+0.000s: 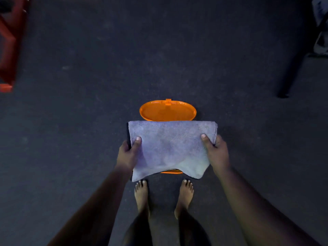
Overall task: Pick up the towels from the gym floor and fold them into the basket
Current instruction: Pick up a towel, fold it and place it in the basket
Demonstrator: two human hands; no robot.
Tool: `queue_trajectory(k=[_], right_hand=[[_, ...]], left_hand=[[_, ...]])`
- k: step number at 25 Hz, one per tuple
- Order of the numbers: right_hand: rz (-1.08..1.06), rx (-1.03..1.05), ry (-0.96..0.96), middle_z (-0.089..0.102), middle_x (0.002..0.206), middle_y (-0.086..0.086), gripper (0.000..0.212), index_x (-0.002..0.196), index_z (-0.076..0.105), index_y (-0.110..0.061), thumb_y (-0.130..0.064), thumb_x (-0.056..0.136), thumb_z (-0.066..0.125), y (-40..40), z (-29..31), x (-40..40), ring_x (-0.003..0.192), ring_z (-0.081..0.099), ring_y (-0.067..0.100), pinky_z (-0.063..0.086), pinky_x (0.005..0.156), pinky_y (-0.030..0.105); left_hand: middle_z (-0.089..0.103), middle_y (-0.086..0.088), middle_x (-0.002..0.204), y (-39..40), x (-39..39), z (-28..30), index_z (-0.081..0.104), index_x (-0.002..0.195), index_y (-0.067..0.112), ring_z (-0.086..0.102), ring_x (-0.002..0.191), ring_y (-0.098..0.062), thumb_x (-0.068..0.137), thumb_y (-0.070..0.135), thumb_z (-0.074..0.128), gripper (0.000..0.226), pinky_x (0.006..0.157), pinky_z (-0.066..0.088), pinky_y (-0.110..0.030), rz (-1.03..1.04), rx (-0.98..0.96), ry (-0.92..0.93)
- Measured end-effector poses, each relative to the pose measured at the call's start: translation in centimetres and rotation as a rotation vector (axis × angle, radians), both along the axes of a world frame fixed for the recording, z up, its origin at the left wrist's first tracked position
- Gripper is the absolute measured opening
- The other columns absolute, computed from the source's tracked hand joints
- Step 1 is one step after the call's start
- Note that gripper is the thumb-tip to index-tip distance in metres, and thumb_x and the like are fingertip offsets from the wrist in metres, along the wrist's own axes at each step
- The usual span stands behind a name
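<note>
Towel: you have the towel (170, 148) up off the floor and stretched flat between both hands, right over the basket (167, 110). It looks folded at least once already; a dark edge peeks out along the left side.
Left hand: your left hand (128, 154) pinches the left edge, thumb on top, fingers tucked under. A firm pinch on cloth, not a wide spread.
Right hand: your right hand (215, 151) does the same on the right edge, thumb pressed on the top face, fingers hidden beneath.
Basket: orange, lid flipped open at the far side, sitting on the floor (71, 121) just ahead of your feet (141, 194). The towel covers most of the opening, so what is inside cannot be told.
Handling: this is soft, light terry. It sags in the middle and the near edge droops unevenly, lower at the corners. It won't slip from you, but it won't hold a shape either.
Where to hold: I'd stay at the two side edges, near the far corners, where you are now. Keep the layers pinched together so the fold doesn't slide apart.
Next call: probably one more fold, since the towel looks wider than the basket, then lower it in.
Watch for: the loose near corners catching on the rim.
Around you: red equipment (8, 41) far left, a dark leg (291, 71) at right, both well apart.
</note>
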State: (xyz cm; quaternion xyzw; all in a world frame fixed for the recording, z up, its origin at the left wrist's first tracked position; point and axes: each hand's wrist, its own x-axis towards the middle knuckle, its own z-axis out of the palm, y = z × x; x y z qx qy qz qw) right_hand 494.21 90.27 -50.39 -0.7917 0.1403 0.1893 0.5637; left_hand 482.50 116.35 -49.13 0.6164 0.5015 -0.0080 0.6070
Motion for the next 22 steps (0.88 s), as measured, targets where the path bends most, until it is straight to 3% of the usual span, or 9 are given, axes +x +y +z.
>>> queue_trajectory(k=[3, 7, 9, 11, 14, 16, 17, 20, 22], right_hand=[[0.018, -0.093, 0.053, 0.071, 0.1, -0.009, 0.024, 0.111, 0.069, -0.016, -0.035, 0.096, 0.07, 1.1, -10.2, 1.9, 0.091, 0.067, 0.003, 0.054, 0.077, 0.03], [0.033, -0.269, 0.118, 0.072, 0.099, 0.003, 0.034, 0.112, 0.072, -0.014, -0.042, 0.094, 0.07, 2.4, -23.9, 3.4, 0.093, 0.068, 0.018, 0.054, 0.081, 0.034], [0.056, -0.335, 0.137, 0.073, 0.093, 0.005, 0.043, 0.106, 0.073, -0.013, -0.052, 0.089, 0.068, 3.2, -28.7, 4.2, 0.088, 0.068, 0.022, 0.054, 0.078, 0.035], [0.032, -0.341, 0.121, 0.067, 0.078, -0.003, 0.049, 0.097, 0.071, -0.013, -0.059, 0.085, 0.062, 4.1, -32.8, 5.1, 0.077, 0.063, 0.017, 0.047, 0.072, 0.033], [-0.043, -0.287, 0.18, 0.059, 0.079, -0.005, 0.035, 0.104, 0.068, -0.021, -0.055, 0.095, 0.063, 4.1, -35.2, 4.6, 0.086, 0.059, 0.011, 0.045, 0.078, 0.029], [-0.023, -0.168, 0.269, 0.071, 0.093, -0.002, 0.041, 0.112, 0.07, -0.022, -0.056, 0.09, 0.07, 3.3, -35.8, 2.4, 0.1, 0.068, 0.008, 0.052, 0.083, 0.029], [0.009, -0.16, 0.309, 0.074, 0.099, -0.005, 0.046, 0.117, 0.07, -0.021, -0.056, 0.087, 0.074, 3.0, -35.7, 1.1, 0.103, 0.069, 0.011, 0.052, 0.081, 0.027], [0.057, -0.344, 0.271, 0.07, 0.097, -0.004, 0.036, 0.111, 0.07, -0.016, -0.046, 0.092, 0.072, 2.6, -35.3, -1.0, 0.099, 0.069, 0.022, 0.043, 0.071, 0.025], [0.062, -0.47, 0.141, 0.07, 0.095, 0.005, 0.034, 0.107, 0.067, -0.015, -0.048, 0.097, 0.065, 2.5, -34.9, -1.1, 0.096, 0.068, 0.032, 0.043, 0.073, 0.031]], left_hand=[[0.078, -0.001, 0.101, 1.5, 1.9, -10.3, 0.073, 0.108, 0.015, 0.074, 0.096, -0.019, 0.099, 0.039, 0.067, 0.026, 0.086, 0.06, -0.041, -0.021, 0.021, 0.064], [0.074, -0.006, 0.105, 3.9, 3.8, -24.2, 0.07, 0.119, 0.01, 0.072, 0.101, -0.027, 0.099, 0.039, 0.065, 0.035, 0.08, 0.052, -0.033, -0.107, 0.074, 0.182], [0.073, -0.013, 0.104, 4.6, 4.5, -29.1, 0.07, 0.12, 0.009, 0.071, 0.103, -0.031, 0.1, 0.04, 0.063, 0.038, 0.078, 0.047, -0.031, -0.145, 0.112, 0.211], [0.072, -0.015, 0.102, 4.9, 5.6, -32.6, 0.069, 0.119, 0.011, 0.069, 0.101, -0.031, 0.102, 0.04, 0.06, 0.034, 0.077, 0.043, -0.028, -0.119, 0.139, 0.204], [0.071, 0.006, 0.116, 4.9, 6.3, -34.2, 0.066, 0.128, 0.025, 0.066, 0.107, -0.013, 0.104, 0.042, 0.057, 0.032, 0.087, 0.05, -0.028, -0.136, 0.099, 0.112], [0.071, 0.021, 0.122, 4.6, 4.3, -34.4, 0.06, 0.131, 0.04, 0.066, 0.115, -0.001, 0.101, 0.036, 0.065, 0.031, 0.092, 0.055, -0.024, -0.294, 0.062, 0.031], [0.071, 0.024, 0.117, 4.3, 2.9, -34.6, 0.058, 0.127, 0.044, 0.066, 0.115, 0.0, 0.097, 0.035, 0.069, 0.033, 0.088, 0.055, -0.022, -0.358, 0.065, 0.069], [0.067, 0.015, 0.096, 3.4, 0.7, -35.5, 0.059, 0.115, 0.026, 0.07, 0.104, -0.021, 0.091, 0.051, 0.069, 0.036, 0.071, 0.046, -0.028, -0.401, 0.21, 0.284], [0.068, 0.014, 0.11, 3.2, 0.7, -36.5, 0.056, 0.134, 0.021, 0.067, 0.108, -0.012, 0.097, 0.048, 0.064, 0.047, 0.078, 0.049, -0.025, -0.399, 0.228, 0.219]])
